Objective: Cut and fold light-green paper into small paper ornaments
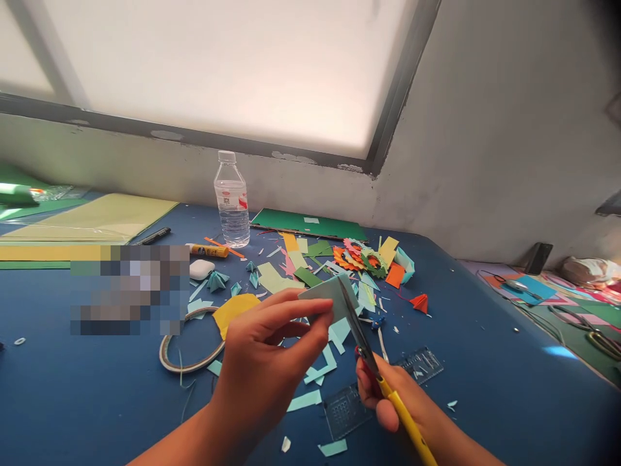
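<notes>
Our left hand (272, 349) pinched a light-blue paper piece (330, 294) while our right hand (392, 395) gripped yellow-handled scissors (373, 362) cutting into it above the blue surface (485, 362).

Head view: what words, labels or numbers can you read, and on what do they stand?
None can be read.
Water bottle: red and white label, print too small.
Glue stick: dark lettering on yellow, blurred.
Clear ruler: fine markings, illegible.
The patch left of the white case is pixelated.
</notes>
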Motion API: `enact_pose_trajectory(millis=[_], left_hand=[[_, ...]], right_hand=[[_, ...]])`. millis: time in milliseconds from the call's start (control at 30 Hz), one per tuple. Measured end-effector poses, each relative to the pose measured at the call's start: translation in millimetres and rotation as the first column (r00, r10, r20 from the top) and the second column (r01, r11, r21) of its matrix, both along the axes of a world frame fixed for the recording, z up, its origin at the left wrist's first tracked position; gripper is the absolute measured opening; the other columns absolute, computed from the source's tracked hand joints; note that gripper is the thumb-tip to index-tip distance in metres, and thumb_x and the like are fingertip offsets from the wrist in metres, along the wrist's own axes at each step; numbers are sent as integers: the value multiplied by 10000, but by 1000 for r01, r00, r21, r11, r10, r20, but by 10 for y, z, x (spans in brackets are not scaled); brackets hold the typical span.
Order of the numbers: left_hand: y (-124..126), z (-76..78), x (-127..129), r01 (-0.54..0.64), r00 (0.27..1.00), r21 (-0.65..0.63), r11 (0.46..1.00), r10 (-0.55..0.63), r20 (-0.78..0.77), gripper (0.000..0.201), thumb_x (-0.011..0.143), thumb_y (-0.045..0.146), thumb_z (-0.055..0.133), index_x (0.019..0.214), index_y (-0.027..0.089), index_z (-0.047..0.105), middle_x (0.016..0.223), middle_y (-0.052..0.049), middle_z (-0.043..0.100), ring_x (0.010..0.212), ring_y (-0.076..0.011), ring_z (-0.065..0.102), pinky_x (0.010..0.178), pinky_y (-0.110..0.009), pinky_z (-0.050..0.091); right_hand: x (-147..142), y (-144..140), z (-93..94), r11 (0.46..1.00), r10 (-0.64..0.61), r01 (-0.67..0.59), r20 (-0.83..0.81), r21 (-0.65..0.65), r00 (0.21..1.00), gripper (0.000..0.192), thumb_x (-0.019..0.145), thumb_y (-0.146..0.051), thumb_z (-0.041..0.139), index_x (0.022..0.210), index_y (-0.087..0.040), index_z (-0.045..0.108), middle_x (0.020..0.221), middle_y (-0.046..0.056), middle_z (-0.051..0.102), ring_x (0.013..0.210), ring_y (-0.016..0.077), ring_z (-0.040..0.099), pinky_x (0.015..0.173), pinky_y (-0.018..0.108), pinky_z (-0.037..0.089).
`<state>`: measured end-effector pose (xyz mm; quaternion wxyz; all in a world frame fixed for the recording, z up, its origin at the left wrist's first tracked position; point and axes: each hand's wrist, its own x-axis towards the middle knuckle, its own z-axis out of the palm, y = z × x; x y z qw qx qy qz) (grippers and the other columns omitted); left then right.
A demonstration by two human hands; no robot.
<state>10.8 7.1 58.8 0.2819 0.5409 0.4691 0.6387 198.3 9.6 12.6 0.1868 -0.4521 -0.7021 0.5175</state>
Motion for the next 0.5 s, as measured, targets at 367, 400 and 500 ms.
enact_pose_trajectory(millis=[367,400,500], left_hand=[[-12,-9,-1,-5,1000,-21,1000,5,-15,224,623,112,725,725,305,779,826,18,722,542,-92,665,501,-109,546],[-11,-14,-1,-8,1000,-21,1000,8,-19,222,626,114,723,727,303,780,836,14,726,558,-98,672,514,-113,551],[-7,-25,-4,-8,1000,-20,1000,7,-25,217,631,122,721,731,305,780,853,8,733,592,-111,685,529,-118,557]], right_hand=[[43,28,-120,999,7,-5,-51,43,999,559,718,-781,421,754,-224,451,611,0,554,538,154,468,520,260,358],[43,29,-123,999,3,-1,-48,45,999,555,723,-776,420,758,-223,455,613,1,562,532,152,464,518,259,356],[30,23,-104,999,-20,20,4,38,1000,585,722,-800,376,739,-220,451,603,2,571,509,142,443,511,259,336]])
